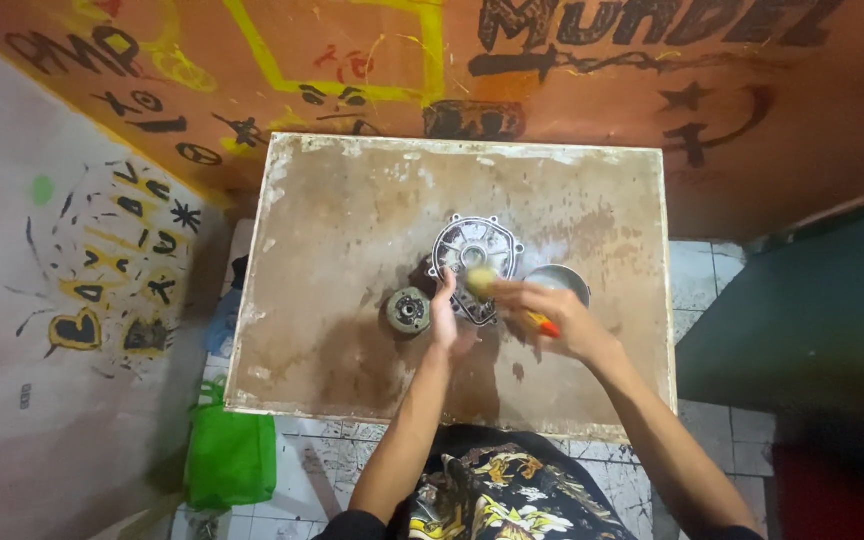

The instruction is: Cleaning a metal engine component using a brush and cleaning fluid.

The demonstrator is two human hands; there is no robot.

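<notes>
**Two hands at a metal engine cover on a stained desk**

Seen from above. An orange-brown wall [772, 140] daubed with black and yellow paint marks fills the top of the view; a grey wall [42, 330] with similar marks stands at the left, and a dark green surface [802, 320] lies at the right. Pale floor tiles [712, 280] show around the furniture. The desk [342, 230], a rectangular board with a worn, blotched brown top and chipped white edges, occupies the centre. A green bag [232, 455] sits on the floor by its near left corner. The person's patterned black-and-yellow garment [502, 500] shows at the bottom edge.

On the desk, just right of centre, lies the engine cover [474, 255], a flat silver casting with a lobed rim and a round central opening. A round metal bowl [558, 280] rests just beside it on the right, partly hidden by the right hand. A small round gear-like part [409, 311], dark with a metal hub, lies near the cover's lower left.

The left hand [444, 318] rests at the cover's lower left edge, fingers loosely extended against it; its grip is not closed around anything. The right hand [552, 315] has its grip closed on a brush with an orange handle [542, 323], whose pale, blurred head [480, 280] touches the cover near its middle
</notes>
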